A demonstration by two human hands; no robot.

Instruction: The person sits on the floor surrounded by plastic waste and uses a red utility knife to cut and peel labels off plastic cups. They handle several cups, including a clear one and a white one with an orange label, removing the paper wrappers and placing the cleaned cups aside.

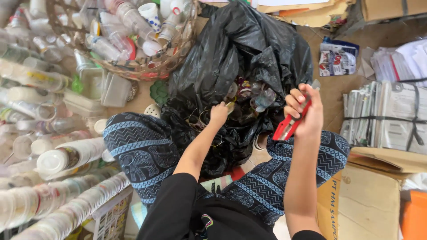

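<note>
A single head-worn camera looks steeply down from close above the seated person's lap, facing forward over patterned blue trouser knees (147,151) to an open crumpled black plastic bag (240,49) on the floor, with both forearms reaching in from the bottom edge.

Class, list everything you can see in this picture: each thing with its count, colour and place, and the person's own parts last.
bin bag: one, black, open, centre
basket: one, woven brown, holding plastic bottles, top left
stacked cups: many, clear and white, left
paper bundles: several, tied, right
cardboard box: one, brown, lower right
utility knife: one, red, in right hand
left hand: reaching into bag, holding a small item
right hand: gripping knife
</note>
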